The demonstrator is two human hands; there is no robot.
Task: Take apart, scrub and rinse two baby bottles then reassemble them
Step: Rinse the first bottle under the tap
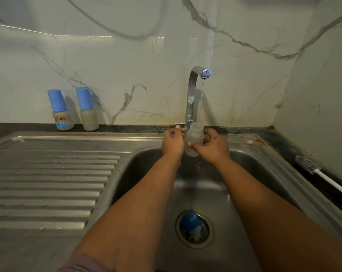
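Observation:
My right hand (213,147) grips a clear, capless baby bottle (193,134) upright over the sink basin, and a thin stream from the tap (193,91) runs into its mouth. Just left of the bottle, my left hand (172,142) has curled fingers pinching the small tap lever (181,124). A blue cap with a pale teat part (191,224) lies in the drain. Two more bottles with blue caps, one with a printed picture (60,112) and one plain (87,110), stand upright on the dark counter at the back left.
The steel sink basin (244,158) has a ribbed draining board (48,183) on its left. A bottle brush (308,163) with a white handle lies on the dark counter at the right. A marble wall stands behind and to the right.

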